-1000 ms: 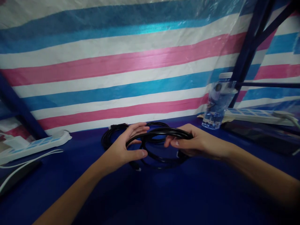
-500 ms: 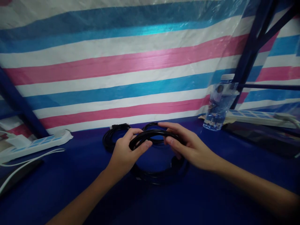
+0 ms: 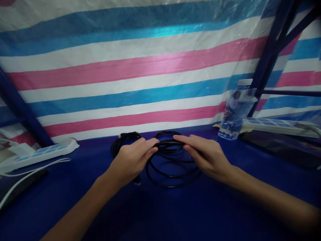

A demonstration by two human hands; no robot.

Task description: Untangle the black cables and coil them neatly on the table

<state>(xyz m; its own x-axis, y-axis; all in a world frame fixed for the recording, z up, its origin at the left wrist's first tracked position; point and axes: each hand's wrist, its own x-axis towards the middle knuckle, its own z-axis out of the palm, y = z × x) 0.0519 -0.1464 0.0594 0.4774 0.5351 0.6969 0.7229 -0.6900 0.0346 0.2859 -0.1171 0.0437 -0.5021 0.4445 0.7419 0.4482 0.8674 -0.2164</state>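
A coiled black cable [image 3: 170, 143] is stretched between my two hands above the blue table. My left hand [image 3: 134, 157] pinches its strands between thumb and fingers on the left. On the right, my right hand [image 3: 207, 154] grips the same strands, thumb below and fingers on top. Loose loops of the cable hang beneath, and a dark connector [image 3: 137, 181] shows under my left hand. Behind my left hand lies another black cable coil [image 3: 115, 147] with a plug on top. More black loops [image 3: 165, 133] lie behind the held cable; I cannot tell whether they are separate.
At left is a white power strip [image 3: 50, 150] with white cords [image 3: 32, 172]. A water bottle [image 3: 232, 117] stands at right, beside another power strip [image 3: 278, 126] and a dark flat object [image 3: 278, 147]. A striped plastic sheet [image 3: 140, 80] hangs behind the blue table [image 3: 160, 214].
The cable strands between my hands have flattened from an arch to nearly straight. The lower loops have spread, and the connector now shows beneath my left hand instead of near my right.
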